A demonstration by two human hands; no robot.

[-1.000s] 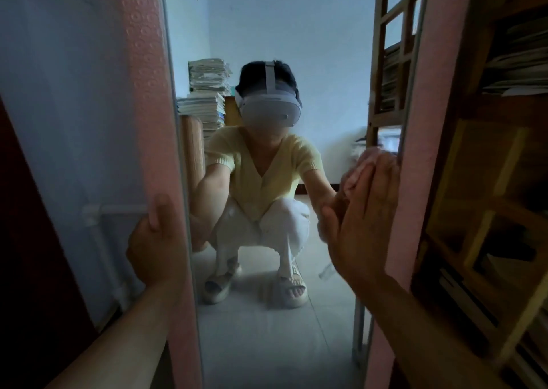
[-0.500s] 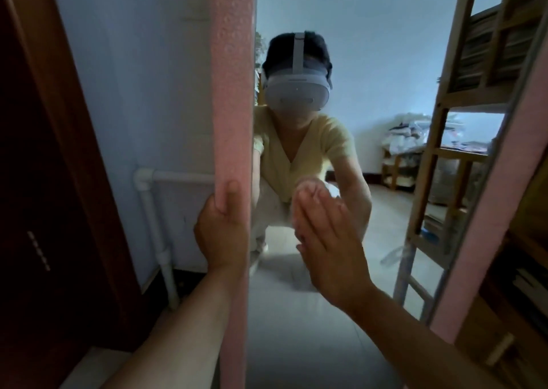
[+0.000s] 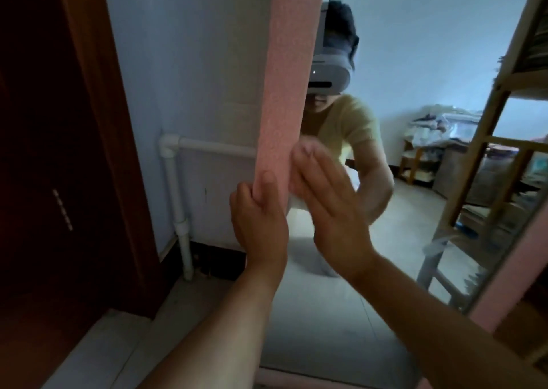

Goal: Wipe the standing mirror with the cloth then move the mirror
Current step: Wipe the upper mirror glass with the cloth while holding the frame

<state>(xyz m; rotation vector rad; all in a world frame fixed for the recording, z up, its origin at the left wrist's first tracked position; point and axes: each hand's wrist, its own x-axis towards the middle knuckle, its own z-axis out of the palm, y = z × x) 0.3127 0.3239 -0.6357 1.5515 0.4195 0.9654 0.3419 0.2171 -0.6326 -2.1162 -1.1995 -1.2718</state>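
The standing mirror (image 3: 415, 62) has a pink textured frame (image 3: 284, 92) and fills the middle and right of the head view. My left hand (image 3: 258, 222) grips the frame's left upright, thumb on its front. My right hand (image 3: 329, 207) lies flat on the glass just right of that upright, fingers together. A pale cloth (image 3: 297, 203) shows only at the edge of the palm; most of it is hidden under the hand. The glass reflects a crouching person in a yellow top.
A dark brown door (image 3: 59, 151) stands at the left. A white pipe (image 3: 175, 181) runs down the pale blue wall behind the mirror. Pale floor tiles (image 3: 103, 344) lie below. A wooden shelf unit (image 3: 530, 326) sits beyond the frame's right side.
My right hand has slid across the glass from the right side of the frame to the left upright. The view has swung left. My left hand has kept its grip.
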